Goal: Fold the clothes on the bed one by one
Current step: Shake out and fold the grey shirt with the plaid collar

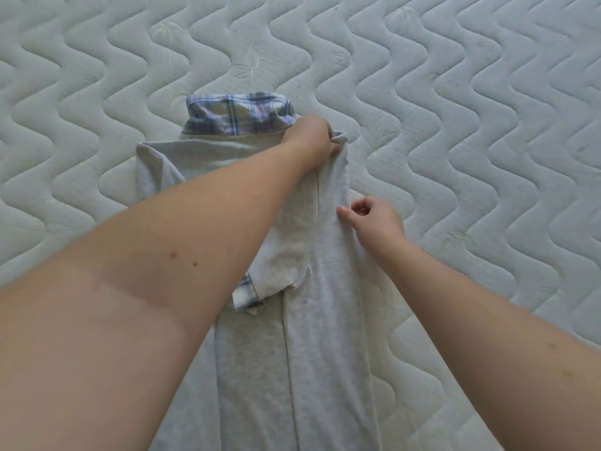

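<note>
Quilted mattress is filling the whole view. Grey garment is lying lengthwise down its centre, side panel folded inward, far end just below the plaid collar; a plaid cuff is poking out at mid-length. Left hand is reaching across and pinching the garment's far right corner, fingers curled round the fabric edge. Right hand is sitting at the garment's right edge, fingers loosely curled, thumb touching cloth; can't tell if it's gripping anything.
</note>
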A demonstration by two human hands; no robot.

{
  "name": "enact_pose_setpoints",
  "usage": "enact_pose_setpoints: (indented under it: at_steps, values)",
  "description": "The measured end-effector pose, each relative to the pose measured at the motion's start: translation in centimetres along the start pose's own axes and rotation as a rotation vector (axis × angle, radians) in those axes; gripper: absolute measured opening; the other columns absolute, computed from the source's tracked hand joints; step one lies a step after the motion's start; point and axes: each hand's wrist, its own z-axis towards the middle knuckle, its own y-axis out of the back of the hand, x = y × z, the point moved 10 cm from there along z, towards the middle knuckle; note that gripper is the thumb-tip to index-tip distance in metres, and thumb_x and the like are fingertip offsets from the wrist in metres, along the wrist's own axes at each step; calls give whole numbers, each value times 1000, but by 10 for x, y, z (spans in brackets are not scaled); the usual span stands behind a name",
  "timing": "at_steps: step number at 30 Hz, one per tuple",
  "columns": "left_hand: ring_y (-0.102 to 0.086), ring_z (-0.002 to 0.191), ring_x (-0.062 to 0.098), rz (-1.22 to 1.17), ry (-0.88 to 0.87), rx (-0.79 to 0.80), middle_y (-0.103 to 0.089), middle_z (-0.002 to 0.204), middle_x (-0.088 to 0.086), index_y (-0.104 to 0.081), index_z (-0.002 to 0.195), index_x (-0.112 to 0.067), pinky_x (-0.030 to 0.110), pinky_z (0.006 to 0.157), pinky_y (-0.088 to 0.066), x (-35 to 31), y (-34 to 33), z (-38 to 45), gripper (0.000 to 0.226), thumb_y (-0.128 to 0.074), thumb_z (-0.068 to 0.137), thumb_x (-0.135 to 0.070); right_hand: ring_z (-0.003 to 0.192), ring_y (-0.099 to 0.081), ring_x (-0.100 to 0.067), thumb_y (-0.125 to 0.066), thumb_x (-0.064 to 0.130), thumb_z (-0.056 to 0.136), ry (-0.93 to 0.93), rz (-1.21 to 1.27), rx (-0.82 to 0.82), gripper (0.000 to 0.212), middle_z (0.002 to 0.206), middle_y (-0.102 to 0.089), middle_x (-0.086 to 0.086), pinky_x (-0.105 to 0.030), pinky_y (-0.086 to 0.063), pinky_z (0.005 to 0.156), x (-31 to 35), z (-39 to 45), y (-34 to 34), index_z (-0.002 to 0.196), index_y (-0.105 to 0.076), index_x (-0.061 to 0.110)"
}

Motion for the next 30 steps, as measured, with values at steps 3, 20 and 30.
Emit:
enact_pose_setpoints:
  at_steps: [3, 20, 30]
  values:
    - [-62, 106, 30, -63, 37, -30, -70, 107, 13, -73, 104, -12, 26, 76, -38, -2, -1, 3, 31, -59, 95, -38, 79, -58, -14, -63, 37, 92, 22, 15, -31, 22, 76, -60, 10, -26, -38, 68, 1, -2, 3, 90, -66, 16]
    - [-54, 120, 25, -98, 102, -148, -65, 121, 1, -63, 113, -23, 35, 95, -35, -9, -11, -6, 26, -56, 96, -41, 71, -56, -10, -55, 52, 93, -81, 99, -14, 36, 77, -63, 7, -27, -39, 60, -2, -5, 5, 83, -63, 18]
    - [-58, 115, 26, -272, 108, -84, -68, 117, 5, -68, 109, -20, 33, 98, -43, 16, -12, -1, 25, -59, 96, -39, 84, -64, -27, -64, 56, 85, -186, -65, -80, 44, 72, -66, 0, -41, -50, 86, -2, -2, 11, 67, -64, 16]
